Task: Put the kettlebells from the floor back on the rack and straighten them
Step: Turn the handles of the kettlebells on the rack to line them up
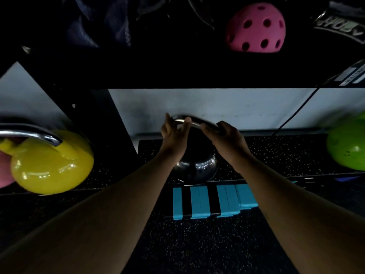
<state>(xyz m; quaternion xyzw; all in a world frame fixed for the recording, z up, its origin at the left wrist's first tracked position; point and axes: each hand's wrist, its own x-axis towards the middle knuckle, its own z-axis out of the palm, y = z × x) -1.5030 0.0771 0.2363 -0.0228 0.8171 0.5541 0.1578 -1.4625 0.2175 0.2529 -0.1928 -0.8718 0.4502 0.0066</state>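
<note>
Two bare forearms reach forward from the near edge over dark speckled floor. Just past them, blue blocks [213, 200] with black gaps line the near edge of the low rack shelf [276, 155], a speckled mat. On that shelf, at centre, sits a black kettlebell [197, 167], upright, its chrome handle [194, 122] on top with its long axis running left to right. The left hand [173, 131] is at the handle's left end with fingers loosely spread and partly open, thumb raised. The right hand [227, 135] is curled around the right end. Bare shelf lies on both sides of it. Well to the left, beyond a black upright, sits a yellow kettlebell [53, 163]; at far right, a green kettlebell [347, 147]. A pale wall closes the back. Above, a dark shelf carries a pink holed ball [256, 28].
</note>
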